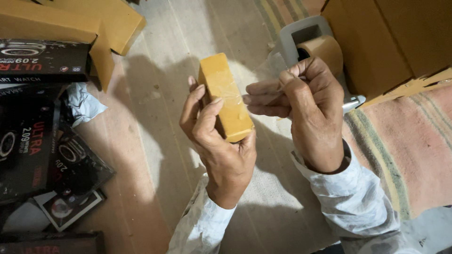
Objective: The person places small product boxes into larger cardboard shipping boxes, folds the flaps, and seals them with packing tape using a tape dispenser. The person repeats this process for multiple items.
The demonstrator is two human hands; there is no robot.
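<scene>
I see a small yellow-brown box [225,102], sealed with clear tape, held up over the floor near the middle of the view, tilted with its far end pointing away. My left hand [217,141] holds it from the left side and below, the grip closed around it with fingers [203,109] curled over its top face and the thumb under the near end. My right hand [308,110] is just beside the box on the right, fingertips pinched together and nearly touching its edge; I cannot tell whether they hold anything. Behind that hand a tape dispenser [306,40] sits on a striped rug [405,141], next to a large cardboard box [386,37]. Black boxes [37,117] lie heaped at far left, with a crumpled paper [84,102] among them.
</scene>
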